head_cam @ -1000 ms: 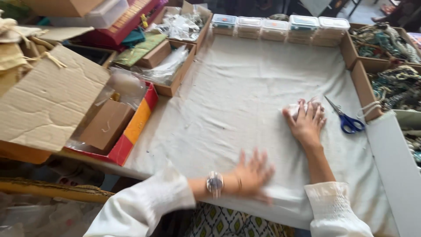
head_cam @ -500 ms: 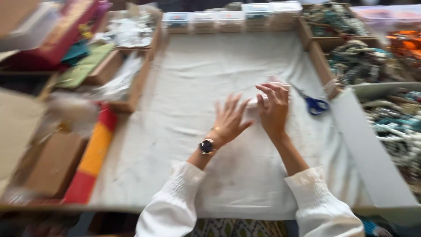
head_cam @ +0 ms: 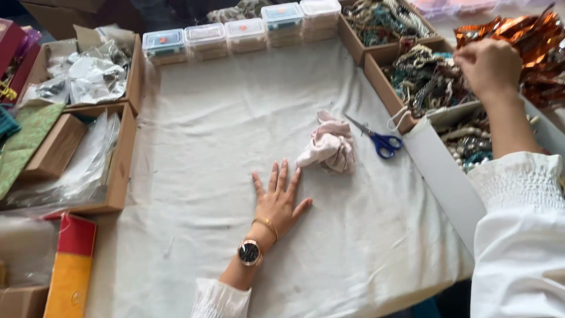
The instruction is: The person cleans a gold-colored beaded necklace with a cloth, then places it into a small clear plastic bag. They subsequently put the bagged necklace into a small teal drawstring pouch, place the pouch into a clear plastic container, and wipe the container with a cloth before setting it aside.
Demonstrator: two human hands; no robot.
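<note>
Reaching right hand (head_cam: pixel 488 66) into cardboard box (head_cam: pixel 376 73) of beaded jewellery (head_cam: pixel 426 79).

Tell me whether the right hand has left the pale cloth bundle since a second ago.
Yes. The right hand has moved off the pale cloth bundle, past the scissors, to the bead boxes.

I see a worktop (head_cam: pixel 194 194) covered with a creased off-white cloth, lit evenly by soft light with only faint shadows. Along its far edge stands a row of small clear lidded tubs (head_cam: pixel 241 32). On the left, open cardboard boxes (head_cam: pixel 120 159) hold clear plastic bags, with a red and yellow carton (head_cam: pixel 70 265) nearer me. On the right, more cardboard trays (head_cam: pixel 376 76) sit behind a pale grey board (head_cam: pixel 441 171). Past the far edge the room is dark and I cannot make it out.
</note>
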